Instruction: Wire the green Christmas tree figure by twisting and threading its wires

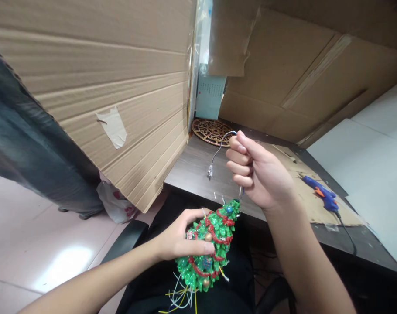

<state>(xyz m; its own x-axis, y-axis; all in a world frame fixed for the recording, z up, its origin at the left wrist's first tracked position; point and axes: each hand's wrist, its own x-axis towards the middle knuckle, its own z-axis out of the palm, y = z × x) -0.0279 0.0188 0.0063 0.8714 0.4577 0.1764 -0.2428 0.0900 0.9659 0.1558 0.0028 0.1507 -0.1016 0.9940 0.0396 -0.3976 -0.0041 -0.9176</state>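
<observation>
My left hand [188,237] is closed around a small green glittery Christmas tree figurine [214,226] with red garlands and coloured baubles. It is tilted over my lap, its tip pointing up and to the right. White and yellow wires [182,296] trail from its base, and short wire ends stick out along its sides. Just above the tip, my right hand [251,163] is closed on a thin wire [222,141]. One end of that wire curves out to the left and hangs down with a small clear bulb-like piece [210,171]; below the fist it runs towards the tree tip.
A blue glue gun [326,196] lies on a cardboard sheet [313,213] on the dark table [195,163]. A round ornate trivet [211,131] sits at the back. Cardboard panels [146,87] stand left and behind; a person's trouser leg [38,144] shows beyond.
</observation>
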